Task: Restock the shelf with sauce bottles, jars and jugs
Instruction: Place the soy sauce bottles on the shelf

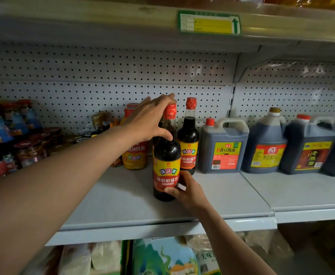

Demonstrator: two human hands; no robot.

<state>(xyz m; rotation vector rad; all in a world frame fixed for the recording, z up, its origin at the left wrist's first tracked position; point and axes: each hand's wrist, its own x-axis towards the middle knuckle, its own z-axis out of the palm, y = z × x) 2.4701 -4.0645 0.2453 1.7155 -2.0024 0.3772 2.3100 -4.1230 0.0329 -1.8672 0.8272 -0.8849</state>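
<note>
A dark soy sauce bottle [166, 155] with a red cap stands upright near the front of the grey shelf [123, 199]. The right hand [188, 190] has its grip curled round the bottle's base, over the red-and-yellow label. The left hand [152, 118] reaches in beside the neck, fingers spread, thumb touching the shoulder. Just behind to the right stands a matching bottle [188, 139], then a square soy sauce jug [224, 145] and more jugs [266, 143]. Jars [31, 149] sit at the left.
</note>
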